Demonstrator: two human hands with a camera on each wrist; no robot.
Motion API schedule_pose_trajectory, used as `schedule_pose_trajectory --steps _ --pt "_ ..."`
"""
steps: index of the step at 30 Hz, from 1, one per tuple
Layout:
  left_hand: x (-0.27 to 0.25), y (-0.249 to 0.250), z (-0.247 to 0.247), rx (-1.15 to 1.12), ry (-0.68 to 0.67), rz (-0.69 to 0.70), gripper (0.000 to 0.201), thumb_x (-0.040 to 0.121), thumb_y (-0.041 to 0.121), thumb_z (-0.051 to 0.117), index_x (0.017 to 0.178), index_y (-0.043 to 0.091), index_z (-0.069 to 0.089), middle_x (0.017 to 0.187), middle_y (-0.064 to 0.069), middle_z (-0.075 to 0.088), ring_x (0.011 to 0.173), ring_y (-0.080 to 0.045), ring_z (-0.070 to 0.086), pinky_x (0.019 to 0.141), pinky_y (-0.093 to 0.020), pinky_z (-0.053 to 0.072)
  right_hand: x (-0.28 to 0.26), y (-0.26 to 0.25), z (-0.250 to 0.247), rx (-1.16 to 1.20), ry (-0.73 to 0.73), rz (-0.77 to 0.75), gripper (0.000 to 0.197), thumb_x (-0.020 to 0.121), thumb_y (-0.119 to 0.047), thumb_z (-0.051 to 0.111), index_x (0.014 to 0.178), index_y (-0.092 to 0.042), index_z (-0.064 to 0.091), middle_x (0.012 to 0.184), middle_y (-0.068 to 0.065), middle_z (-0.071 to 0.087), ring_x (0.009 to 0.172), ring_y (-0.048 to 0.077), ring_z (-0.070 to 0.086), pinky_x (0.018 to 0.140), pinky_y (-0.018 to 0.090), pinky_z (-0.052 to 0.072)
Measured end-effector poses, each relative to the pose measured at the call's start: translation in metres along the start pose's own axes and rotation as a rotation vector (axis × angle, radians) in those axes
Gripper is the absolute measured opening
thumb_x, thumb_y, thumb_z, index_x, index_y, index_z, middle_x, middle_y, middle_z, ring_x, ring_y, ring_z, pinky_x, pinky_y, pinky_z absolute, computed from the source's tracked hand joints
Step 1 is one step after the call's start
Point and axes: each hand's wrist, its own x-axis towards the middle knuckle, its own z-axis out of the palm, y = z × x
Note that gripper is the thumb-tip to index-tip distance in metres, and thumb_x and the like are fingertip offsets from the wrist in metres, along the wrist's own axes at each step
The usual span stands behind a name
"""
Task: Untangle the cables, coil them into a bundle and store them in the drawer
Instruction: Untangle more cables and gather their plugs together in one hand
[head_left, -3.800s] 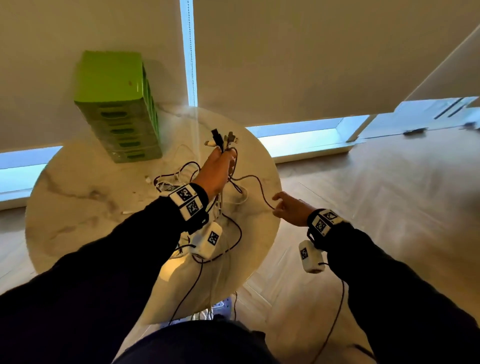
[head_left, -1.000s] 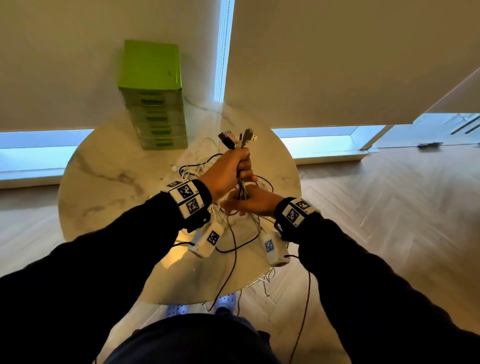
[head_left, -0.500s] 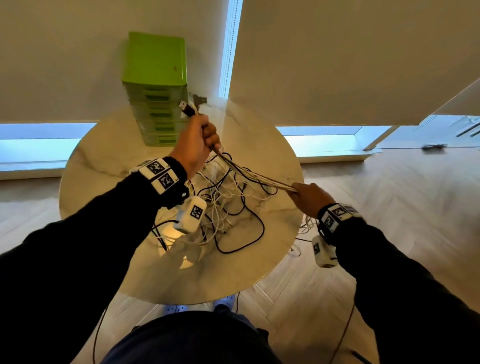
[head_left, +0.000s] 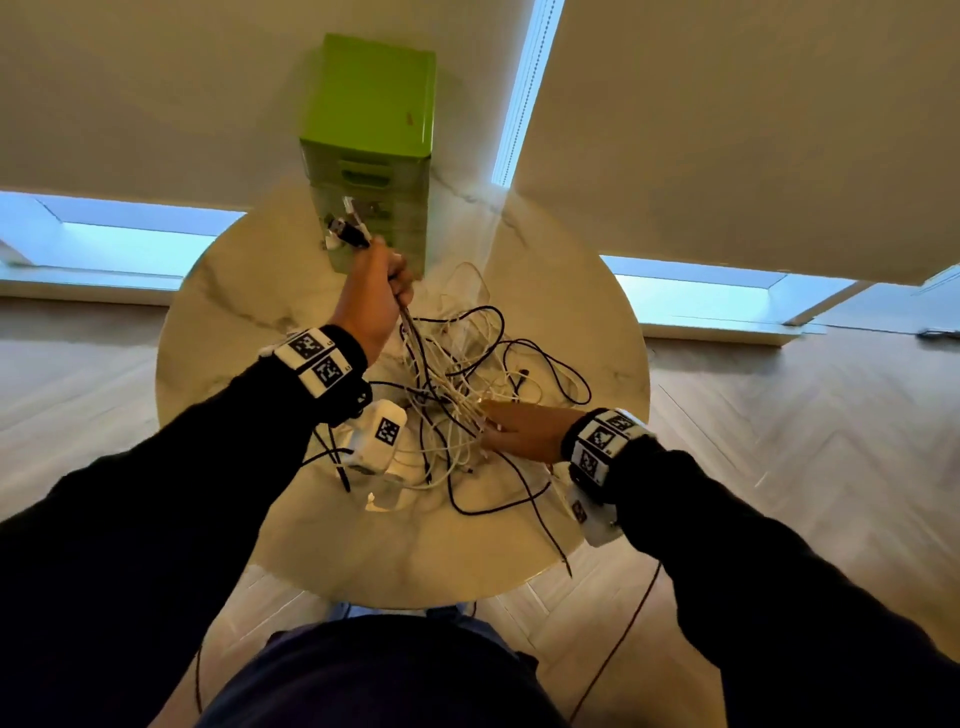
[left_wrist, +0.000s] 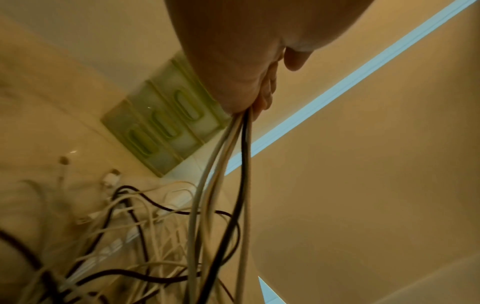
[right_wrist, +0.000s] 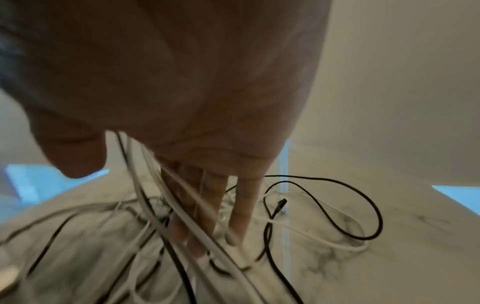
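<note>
Cables (head_left: 457, 374) are gathered at one end only: several plug ends are clenched in the left hand (head_left: 371, 299), which is raised above the round marble table (head_left: 234, 291), and white and black strands are seen hanging from that fist in the left wrist view. The remaining lengths are spread in loose, crossing loops over the tabletop, and one black strand is draped over the near edge. The right hand (head_left: 519, 428) is laid low among the strands with its fingers (right_wrist: 241, 207) stretched out straight, some lines running across the palm; nothing is seen pinched there.

By this showing, untangling is judged only partly done. No coil has been formed, and storage has not been started: the green drawer unit (head_left: 371, 135) at the far edge of the table is seen with its drawers closed.

Which strands are truly knotted cannot be made out, since the right wrist view is blurred. The number of separate cables cannot be counted. The left fingers themselves are largely hidden behind the palm.
</note>
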Motion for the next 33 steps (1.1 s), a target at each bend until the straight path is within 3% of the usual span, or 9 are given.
schedule_pose_trajectory --steps 3,6,10,13,17,19,22,26,33 --pt "-0.005 -0.012 -0.014 -0.025 0.065 -0.018 0.032 0.1 0.005 0.026 0.073 0.022 0.027 0.056 0.011 0.03 0.054 -0.008 0.023 0.056 -0.027 0.019 0.014 0.006 -0.022 0.138 0.17 -0.061 0.027 0.106 -0.034 0.033 0.116 -0.019 0.053 0.105 0.0 0.059 0.096 0.02 0.054 0.088 0.036 0.041" --pt "-0.01 -0.026 -0.023 0.029 0.094 -0.026 0.033 0.103 0.003 0.024 0.076 0.022 0.028 0.059 0.009 0.029 0.052 -0.008 0.024 0.053 -0.025 0.023 0.044 0.009 -0.033 -0.004 0.188 -0.014 0.031 0.106 -0.024 0.038 0.13 -0.009 0.051 0.121 0.011 0.06 0.109 0.029 0.056 0.092 0.037 0.042" --pt "-0.015 -0.038 -0.035 0.122 0.11 -0.023 0.033 0.108 0.011 0.024 0.078 0.02 0.031 0.059 0.011 0.033 0.05 -0.007 0.028 0.053 -0.026 0.027 0.077 0.024 -0.045 -0.253 0.222 0.197 0.043 0.102 -0.023 0.039 0.143 -0.013 0.042 0.139 0.016 0.051 0.121 0.037 0.054 0.096 0.043 0.047" --pt "-0.021 -0.042 -0.044 0.131 0.116 -0.029 0.025 0.1 0.008 0.033 0.079 0.021 0.03 0.061 0.01 0.034 0.052 -0.008 0.028 0.054 -0.026 0.026 0.088 0.025 -0.058 -0.549 0.255 0.225 0.032 0.101 -0.03 0.041 0.123 -0.013 0.058 0.119 0.015 0.06 0.107 0.038 0.062 0.076 0.038 0.047" --pt "-0.022 -0.044 -0.051 0.087 0.183 -0.043 0.021 0.095 0.005 0.036 0.083 0.021 0.031 0.064 0.007 0.034 0.052 -0.007 0.03 0.054 -0.027 0.025 0.103 0.012 -0.06 -0.695 0.249 -0.027 0.04 0.1 -0.047 0.044 0.092 -0.016 0.068 0.092 0.009 0.066 0.091 0.032 0.065 0.068 0.035 0.046" --pt "-0.021 -0.045 -0.051 0.088 0.211 -0.045 0.024 0.099 0.002 0.033 0.083 0.021 0.031 0.064 0.007 0.034 0.052 -0.007 0.031 0.054 -0.026 0.026 0.111 0.011 -0.057 -0.617 0.192 -0.15 0.024 0.096 -0.046 0.053 0.102 -0.024 0.061 0.091 0.004 0.069 0.088 0.029 0.065 0.07 0.034 0.049" --pt "-0.02 -0.044 -0.044 0.116 0.222 -0.043 0.025 0.1 0.0 0.032 0.085 0.021 0.031 0.061 0.011 0.037 0.053 -0.007 0.031 0.053 -0.025 0.028 0.117 0.016 -0.052 -0.533 0.044 -0.252 0.035 0.089 -0.039 0.066 0.116 -0.028 0.045 0.104 0.004 0.066 0.09 0.026 0.062 0.075 0.037 0.052" --pt "-0.021 -0.045 -0.038 0.156 0.205 -0.055 0.025 0.103 0.004 0.031 0.084 0.02 0.032 0.058 0.012 0.038 0.053 -0.008 0.031 0.054 -0.027 0.026 0.122 0.031 -0.05 -0.904 0.146 -0.271 0.029 0.097 -0.038 0.052 0.125 -0.03 0.058 0.127 0.004 0.051 0.114 0.03 0.053 0.088 0.04 0.043" --pt "-0.032 -0.052 -0.028 0.228 0.204 -0.058 0.022 0.101 0.002 0.035 0.085 0.018 0.034 0.066 0.004 0.034 0.057 -0.01 0.031 0.054 -0.027 0.029 0.125 0.034 -0.039 -1.017 0.19 -0.185 0.035 0.098 -0.038 0.049 0.127 -0.025 0.062 0.134 0.007 0.05 0.126 0.03 0.044 0.101 0.044 0.033"
